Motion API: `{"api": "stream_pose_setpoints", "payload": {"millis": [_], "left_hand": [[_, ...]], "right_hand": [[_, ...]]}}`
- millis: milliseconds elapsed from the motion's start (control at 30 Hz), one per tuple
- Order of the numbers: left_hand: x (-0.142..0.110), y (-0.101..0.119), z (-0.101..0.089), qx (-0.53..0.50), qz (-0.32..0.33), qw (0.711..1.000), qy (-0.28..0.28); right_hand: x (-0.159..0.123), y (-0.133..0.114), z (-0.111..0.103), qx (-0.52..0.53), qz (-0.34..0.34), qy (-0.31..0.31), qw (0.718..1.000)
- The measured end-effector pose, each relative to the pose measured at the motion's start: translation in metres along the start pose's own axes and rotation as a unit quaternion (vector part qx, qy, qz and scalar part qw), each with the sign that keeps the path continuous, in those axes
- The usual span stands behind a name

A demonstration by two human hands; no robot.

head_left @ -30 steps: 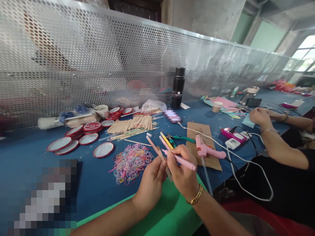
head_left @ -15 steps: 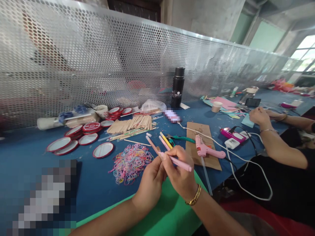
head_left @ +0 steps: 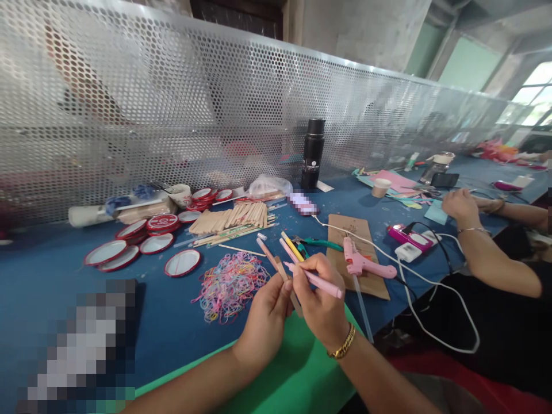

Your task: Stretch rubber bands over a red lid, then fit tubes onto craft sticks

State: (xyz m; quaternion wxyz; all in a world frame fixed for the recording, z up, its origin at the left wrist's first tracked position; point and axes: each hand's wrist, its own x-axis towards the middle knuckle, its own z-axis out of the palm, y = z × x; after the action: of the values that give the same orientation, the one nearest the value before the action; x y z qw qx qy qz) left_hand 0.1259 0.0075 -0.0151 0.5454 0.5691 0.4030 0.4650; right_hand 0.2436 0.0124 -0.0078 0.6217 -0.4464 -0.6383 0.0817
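Observation:
My left hand [head_left: 268, 307] is closed on a flat brown wooden craft stick [head_left: 281, 269], whose lower end shows between my hands. In my right hand [head_left: 321, 307] a pink marker [head_left: 323, 283] is gripped like a pen, uncapped, its tip close to the stick. Whether tip and stick touch, I cannot tell. Just beyond my hands lie a brown marker [head_left: 267, 250] and a yellow marker [head_left: 292, 246] with another pink one beside it. A pile of colourful rubber bands [head_left: 230, 287] sits left of my left hand. Under my forearms is a green sheet [head_left: 297, 368].
Several red-rimmed lids [head_left: 183, 263] and plain craft sticks [head_left: 233, 217] lie to the left. At right, a pink glue gun [head_left: 366, 265] rests on cardboard [head_left: 375, 287], near a white cable [head_left: 425, 339]. A black bottle [head_left: 313, 155] stands behind. Another person's hand [head_left: 461, 206] works farther right.
My right hand has shifted slightly right, drawing the pink marker's tip back from the craft stick. More of the stick shows between my hands now.

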Motion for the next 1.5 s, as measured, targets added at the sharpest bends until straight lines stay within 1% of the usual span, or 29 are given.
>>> {"api": "stream_pose_setpoints", "payload": {"millis": [200, 433, 633, 800, 967, 1133, 1300, 1433, 1500], "left_hand": [[0.0003, 0.0027, 0.0015, -0.003, 0.008, 1.000, -0.002], [0.0007, -0.0004, 0.0002, 0.010, 0.001, 1.000, 0.004], [0.0003, 0.0036, 0.0009, 0.010, 0.012, 1.000, 0.009], [-0.0002, 0.0009, 0.0001, 0.005, 0.005, 1.000, 0.009], [0.0003, -0.0020, -0.0005, 0.008, 0.016, 1.000, 0.007], [0.0009, -0.0009, 0.0000, -0.006, 0.006, 1.000, 0.000], [0.0006, -0.0004, 0.0002, 0.002, 0.013, 1.000, 0.004], [0.0001, -0.0005, 0.0000, 0.004, 0.006, 1.000, 0.008], [0.0002, 0.0001, 0.0001, 0.005, 0.010, 1.000, 0.011]], "right_hand": [[-0.0019, -0.0012, 0.0013, 0.013, -0.013, -0.030, 0.999], [-0.0005, -0.0005, -0.0009, -0.009, -0.003, -0.007, 1.000], [-0.0001, -0.0015, -0.0001, 0.001, -0.021, -0.019, 1.000], [-0.0002, 0.0003, -0.0003, -0.004, -0.007, -0.004, 1.000], [-0.0008, -0.0004, -0.0001, 0.012, -0.008, -0.027, 1.000], [0.0001, -0.0007, -0.0002, -0.002, -0.007, -0.004, 1.000], [-0.0013, 0.0011, 0.0003, 0.011, -0.003, -0.026, 1.000], [-0.0014, 0.0012, -0.0002, -0.002, 0.004, -0.008, 1.000], [-0.0010, 0.0003, -0.0005, 0.004, -0.003, -0.011, 1.000]]}}
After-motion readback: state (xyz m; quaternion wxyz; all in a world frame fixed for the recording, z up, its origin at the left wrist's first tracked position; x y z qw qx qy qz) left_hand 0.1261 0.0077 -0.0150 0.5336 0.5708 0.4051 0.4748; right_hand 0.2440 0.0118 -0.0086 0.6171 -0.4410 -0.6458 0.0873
